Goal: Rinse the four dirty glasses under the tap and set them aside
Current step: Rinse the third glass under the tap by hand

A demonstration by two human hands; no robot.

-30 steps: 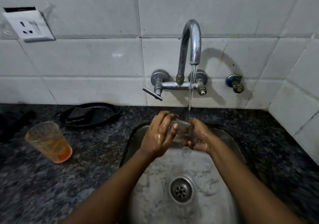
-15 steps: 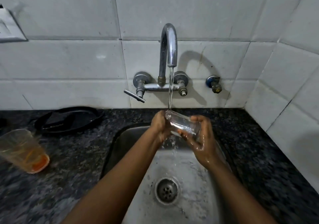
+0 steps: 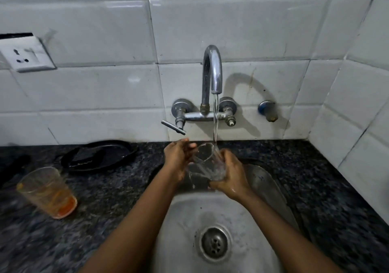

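A clear glass [image 3: 207, 163] is tilted under the running stream from the chrome tap [image 3: 212, 73], its mouth up and toward the wall. My right hand [image 3: 229, 176] grips its lower body from the right. My left hand [image 3: 179, 159] touches its rim and left side, fingers partly spread. Water runs off the glass into the steel sink [image 3: 189, 216]. A second glass [image 3: 49, 192] with orange residue stands upright on the dark granite counter [image 3: 109, 188] at the left, away from both hands.
A black flat pan [image 3: 99, 157] lies on the counter behind the dirty glass. The tap's lever handle [image 3: 173, 127] sticks out just above my left hand. A wall socket [image 3: 25, 56] sits at upper left. The drain [image 3: 214, 242] lies below my arms. Tiled walls close the right corner.
The glass has turned from lying sideways, mouth to the left, to more upright under the stream. My left hand has shifted to its rim. My head has swung back to the left.
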